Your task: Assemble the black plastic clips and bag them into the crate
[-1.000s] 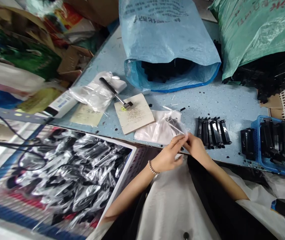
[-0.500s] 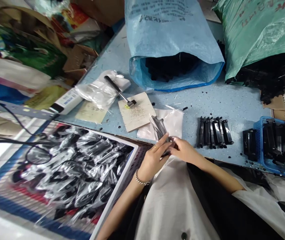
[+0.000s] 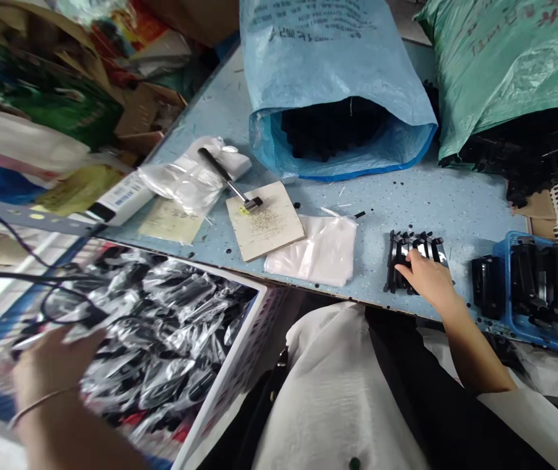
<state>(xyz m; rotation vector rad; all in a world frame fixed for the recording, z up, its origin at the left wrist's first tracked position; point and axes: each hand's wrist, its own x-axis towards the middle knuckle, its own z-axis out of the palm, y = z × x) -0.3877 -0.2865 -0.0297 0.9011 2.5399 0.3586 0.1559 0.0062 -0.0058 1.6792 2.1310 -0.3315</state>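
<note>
My right hand [image 3: 427, 277] rests on a row of black plastic parts [image 3: 413, 256] near the table's front edge, its fingers curled over the row. My left hand [image 3: 53, 356] is blurred and reaches over the white crate [image 3: 239, 365] at the left, which is full of black parts wrapped in clear bags [image 3: 161, 339]. Something pale and blurred lies at the fingers of my left hand; its grip is unclear. A stack of flat clear bags [image 3: 315, 251] lies between the two hands on the blue table [image 3: 430, 202].
A blue sack [image 3: 327, 72] and a green sack [image 3: 508, 59] of black parts lie at the back. A blue basket [image 3: 538, 287] with black parts stands at the right. A small hammer [image 3: 227, 179] rests on a wooden board [image 3: 263, 225]. Cables [image 3: 19, 274] run over the crate's left side.
Both hands held a bagged part together at the table's edge. Now my left hand has swung left over the crate, and my right hand has gone right onto the row of black parts.
</note>
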